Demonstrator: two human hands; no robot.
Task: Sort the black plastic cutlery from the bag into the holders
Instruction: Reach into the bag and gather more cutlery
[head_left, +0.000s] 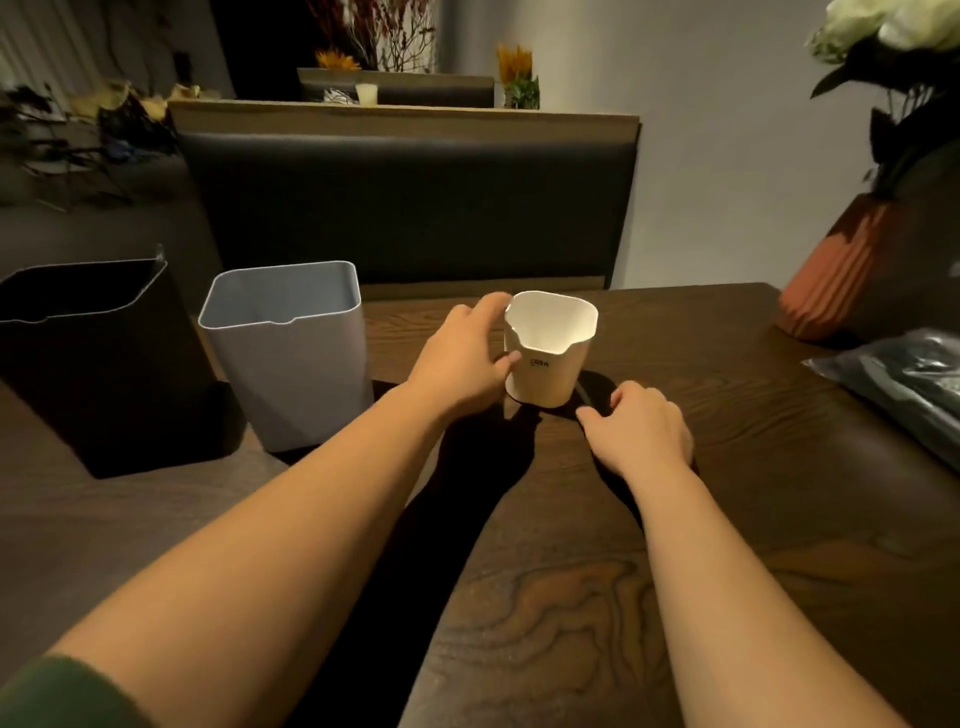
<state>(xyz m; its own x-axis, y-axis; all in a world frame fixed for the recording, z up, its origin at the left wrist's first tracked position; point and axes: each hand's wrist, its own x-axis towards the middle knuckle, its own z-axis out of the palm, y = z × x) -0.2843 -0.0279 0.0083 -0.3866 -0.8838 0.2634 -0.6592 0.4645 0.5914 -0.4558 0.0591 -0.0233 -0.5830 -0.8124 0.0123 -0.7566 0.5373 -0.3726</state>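
Head view, the only one we have: our left hand (462, 358) curls around the left side of the white holder (550, 348) at the centre of the frame, thumb on its near face and fingers reaching towards the far rim. The holder stands upright on the table (571, 597) and looks empty. Our right hand (644, 426) rests on the table just beside the holder's base, lower right of it, fingers loosely bent and holding nothing.

At centre left the grey holder (291, 353) and, at the left edge, the black holder (98, 364) stand upright side by side, both open at the top. The bag (904, 384) lies at the right edge of the frame, well apart from all three holders. Its contents show only as a dark mass through the plastic, so we cannot make out single pieces of cutlery.

We judge that we are arranging the holders, with no sorting begun. Next we need to let go of the white holder, reach right to the bag, open it and draw out the cutlery.
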